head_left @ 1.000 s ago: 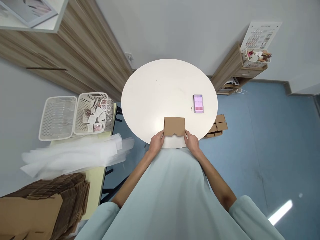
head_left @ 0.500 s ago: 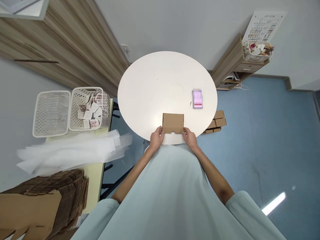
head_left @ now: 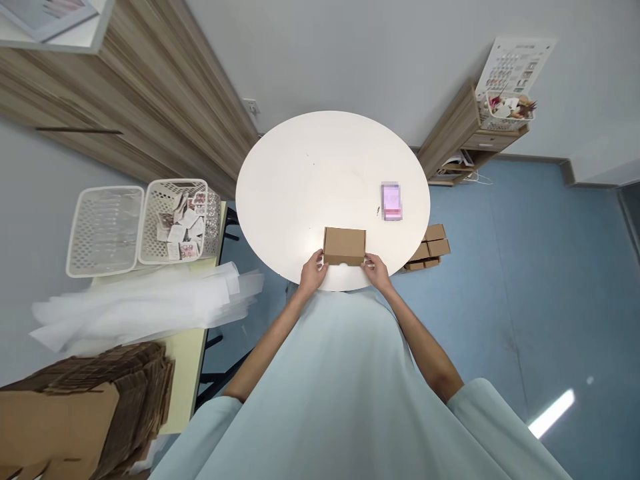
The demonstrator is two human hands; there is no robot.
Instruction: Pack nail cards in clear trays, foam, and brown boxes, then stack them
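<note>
A small brown cardboard box (head_left: 345, 245) rests near the front edge of the white oval table (head_left: 290, 180), its lid down and a notch in its front edge. My left hand (head_left: 313, 271) grips the box at its left front corner. At the right front corner, my right hand (head_left: 377, 271) holds it in the same way, fingers bent against the side. The thumbs lie near the front edge. A pixelated pink-purple item (head_left: 391, 201) lies on the table to the right, beyond the box.
To the left, a side table (head_left: 187, 380) bears white baskets (head_left: 173, 183), one with small cards, then white sheets (head_left: 150, 300) and a stack of flattened cardboard (head_left: 60, 420). Small brown boxes (head_left: 433, 247) are piled low at the right. A wooden cabinet (head_left: 457, 133) stands against the wall.
The box's front face and top edge now show more distinctly, with the front flap lying flatter. Both hands stay at its corners. The whole view has shifted slightly.
</note>
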